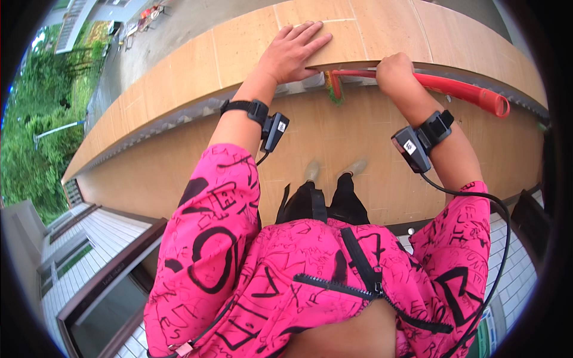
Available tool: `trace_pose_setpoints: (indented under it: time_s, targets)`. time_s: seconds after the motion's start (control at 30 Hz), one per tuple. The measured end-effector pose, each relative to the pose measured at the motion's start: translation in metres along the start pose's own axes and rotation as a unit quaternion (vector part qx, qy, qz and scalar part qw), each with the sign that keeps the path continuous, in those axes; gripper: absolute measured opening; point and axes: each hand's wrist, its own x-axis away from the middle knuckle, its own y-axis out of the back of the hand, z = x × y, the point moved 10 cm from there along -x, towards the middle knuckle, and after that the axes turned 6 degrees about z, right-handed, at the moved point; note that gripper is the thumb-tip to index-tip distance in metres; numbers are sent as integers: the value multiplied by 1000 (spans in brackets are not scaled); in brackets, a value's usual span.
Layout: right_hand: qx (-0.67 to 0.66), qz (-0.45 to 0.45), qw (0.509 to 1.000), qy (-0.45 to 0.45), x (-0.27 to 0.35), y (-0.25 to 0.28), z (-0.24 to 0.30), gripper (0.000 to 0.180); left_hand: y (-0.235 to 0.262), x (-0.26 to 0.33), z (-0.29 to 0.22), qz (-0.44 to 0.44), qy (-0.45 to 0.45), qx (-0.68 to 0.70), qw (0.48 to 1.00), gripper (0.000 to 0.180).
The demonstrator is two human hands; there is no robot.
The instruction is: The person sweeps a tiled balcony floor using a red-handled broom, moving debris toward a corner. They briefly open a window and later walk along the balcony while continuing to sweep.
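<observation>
My left hand (292, 52) lies on the tiled top of the balcony wall (388, 27), fingers stretched out and slightly spread, holding nothing. To its right, my right hand (395, 73) is closed around the red handle of a broom (462, 92), close against the wall's inner edge. The thick, hollow end of the handle points right. At its other end, between my hands, a narrow red head with green and orange bristles (335, 95) hangs beside the wall. Part of the handle is hidden by my right hand.
Tan tiled floor (227, 155) lies below, with my feet (357, 167) on it. Behind on the left are a white-tiled wall and a dark-framed window (113, 298). Beyond the balcony wall are a paved yard (185, 24) and green trees (42, 137). A black cable (506, 238) runs along my right arm.
</observation>
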Motion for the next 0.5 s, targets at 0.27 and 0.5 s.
trace_pose_setpoints:
  time_s: [0.27, 0.5]
  targets:
    - [116, -161, 976, -94, 143, 36, -30, 13, -9, 13, 3, -44, -56, -35, 997, 74]
    - [36, -348, 933, -83, 226, 113, -64, 16, -44, 22, -91, -78, 24, 236, 968, 73]
